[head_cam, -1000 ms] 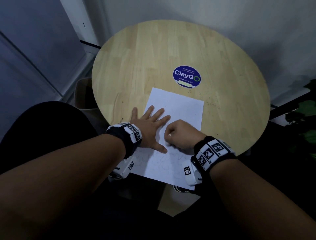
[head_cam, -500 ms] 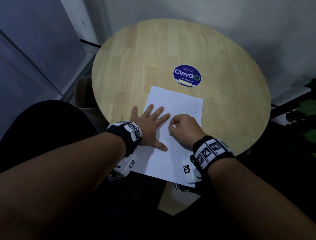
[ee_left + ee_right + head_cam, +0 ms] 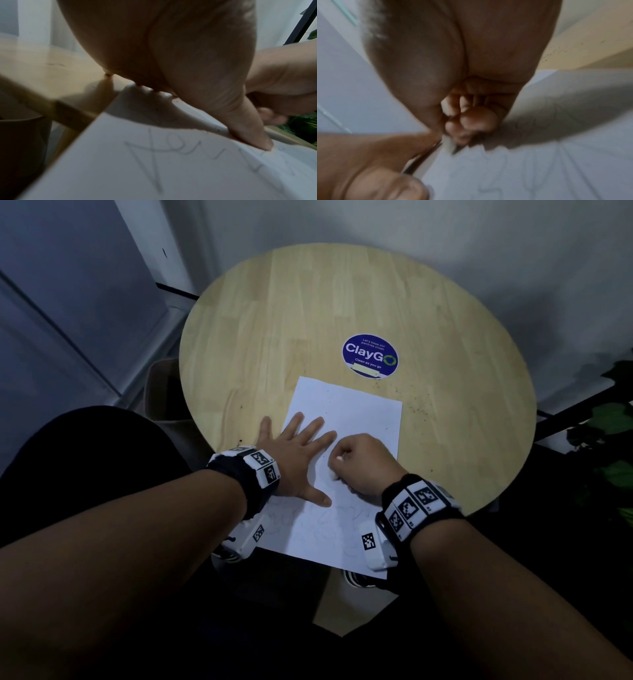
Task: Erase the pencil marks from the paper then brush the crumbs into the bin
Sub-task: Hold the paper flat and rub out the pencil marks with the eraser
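The left hand [image 3: 294,460] lies flat with fingers spread, pinning down the paper [image 3: 356,412] near its left edge, little finger out on the bare wood. The sheet sits at the near side of the round wooden table [image 3: 274,320], its near end hanging off the rim. The right hand [image 3: 359,463] is curled up tight right beside the left one, fingers pinched round a small pale eraser [image 3: 447,143] whose tip touches the sheet; the right wrist view is pretty blurry, so the exact grip is hard to make out. Pencil marks [image 3: 150,155] are on the near part of the sheet, by the left thumb. Dark crumbs [image 3: 419,405] are scattered on the wood just right of the sheet. A brownish bin [image 3: 161,392] stands on the floor off the table's left edge. A blue ClayGo sticker [image 3: 370,356] sits just beyond the sheet.
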Demonstrator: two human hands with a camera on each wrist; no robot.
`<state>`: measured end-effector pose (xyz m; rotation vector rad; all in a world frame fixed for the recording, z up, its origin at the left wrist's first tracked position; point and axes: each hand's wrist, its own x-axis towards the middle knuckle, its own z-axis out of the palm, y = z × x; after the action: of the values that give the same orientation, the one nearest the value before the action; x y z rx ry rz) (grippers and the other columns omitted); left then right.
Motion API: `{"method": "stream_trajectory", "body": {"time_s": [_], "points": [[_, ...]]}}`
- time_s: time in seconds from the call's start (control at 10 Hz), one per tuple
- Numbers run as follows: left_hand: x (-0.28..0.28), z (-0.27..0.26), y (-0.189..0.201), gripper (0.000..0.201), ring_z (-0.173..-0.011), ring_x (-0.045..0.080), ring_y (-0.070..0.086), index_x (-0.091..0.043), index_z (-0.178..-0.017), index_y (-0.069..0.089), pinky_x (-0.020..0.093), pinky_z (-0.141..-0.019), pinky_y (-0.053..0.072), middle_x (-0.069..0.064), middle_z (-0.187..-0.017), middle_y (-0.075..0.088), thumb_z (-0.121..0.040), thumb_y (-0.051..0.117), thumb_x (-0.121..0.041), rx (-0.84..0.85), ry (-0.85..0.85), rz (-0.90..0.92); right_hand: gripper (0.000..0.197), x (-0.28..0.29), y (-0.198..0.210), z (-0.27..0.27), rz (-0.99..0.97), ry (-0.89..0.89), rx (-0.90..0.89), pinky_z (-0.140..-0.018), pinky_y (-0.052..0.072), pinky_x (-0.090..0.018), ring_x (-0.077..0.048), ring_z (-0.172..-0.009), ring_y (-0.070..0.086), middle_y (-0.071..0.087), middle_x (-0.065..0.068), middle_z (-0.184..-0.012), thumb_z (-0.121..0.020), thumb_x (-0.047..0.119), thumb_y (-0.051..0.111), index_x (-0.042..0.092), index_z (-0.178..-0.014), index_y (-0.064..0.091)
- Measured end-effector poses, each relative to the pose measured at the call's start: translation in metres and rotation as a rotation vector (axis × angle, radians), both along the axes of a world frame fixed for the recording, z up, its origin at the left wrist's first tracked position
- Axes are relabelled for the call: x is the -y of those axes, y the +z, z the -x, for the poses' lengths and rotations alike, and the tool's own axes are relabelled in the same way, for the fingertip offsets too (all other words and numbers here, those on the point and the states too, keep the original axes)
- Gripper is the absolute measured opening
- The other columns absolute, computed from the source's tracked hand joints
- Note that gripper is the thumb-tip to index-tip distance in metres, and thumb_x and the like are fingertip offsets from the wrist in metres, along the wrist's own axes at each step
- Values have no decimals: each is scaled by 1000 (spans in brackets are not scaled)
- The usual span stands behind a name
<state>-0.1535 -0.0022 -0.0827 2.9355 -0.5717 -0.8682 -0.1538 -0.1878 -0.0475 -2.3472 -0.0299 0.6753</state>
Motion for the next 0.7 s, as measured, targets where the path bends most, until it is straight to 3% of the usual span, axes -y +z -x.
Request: {"method": "stream_trajectory", "body": {"time_s": [0.1,0.2,0.4,0.5,0.6,0.7], "points": [[0,0,0,135,-158,27,-29,-45,-160,-25,79,-117,-6,-11,-169,-34,-63,48,-105,-4,3,0,18,-1,1,-2,41,-22,135,-55,53,-31,-22,-63,67,73,-2,-74,-96,17,62,19,-83,74],[-1,1,-2,135,-158,28,-29,-45,-160,-24,80,-116,-6,-11,-170,-34,-63,47,-106,-2,-6,4,18,-2,4,5,9,95,-151,-51,47,-33,-24,-53,60,75,-19,-75,-93,8,62,11,-81,74],[-1,0,0,134,-157,28,-30,-45,-160,-25,79,-117,-7,-11,-169,-34,-64,47,-105,-8,3,1,16,3,3,-2,45,-4,81,-57,53,-31,-20,-60,64,72,-3,-73,-93,13,65,19,-82,74],[-1,1,-1,135,-157,28,-30,-45,-161,-25,79,-116,-6,-10,-169,-34,-63,47,-106,-5,-4,4,16,-2,5,6,-7,105,-127,-51,49,-33,-22,-52,60,75,-13,-71,-92,8,63,12,-82,75],[0,0,1,135,-157,28,-30,-44,-160,-25,79,-116,-6,-10,-169,-34,-64,47,-105,-6,-3,-3,19,-5,1,2,-20,26,39,-50,52,-32,-18,-52,63,75,-2,-69,-94,11,62,16,-81,75],[-1,0,0,136,-157,28,-30,-43,-161,-24,79,-116,-6,-10,-170,-33,-64,48,-105,-4,0,-1,17,-7,-1,0,-3,8,123,-54,51,-33,-19,-57,63,70,0,-70,-94,13,62,17,-81,73]]}}
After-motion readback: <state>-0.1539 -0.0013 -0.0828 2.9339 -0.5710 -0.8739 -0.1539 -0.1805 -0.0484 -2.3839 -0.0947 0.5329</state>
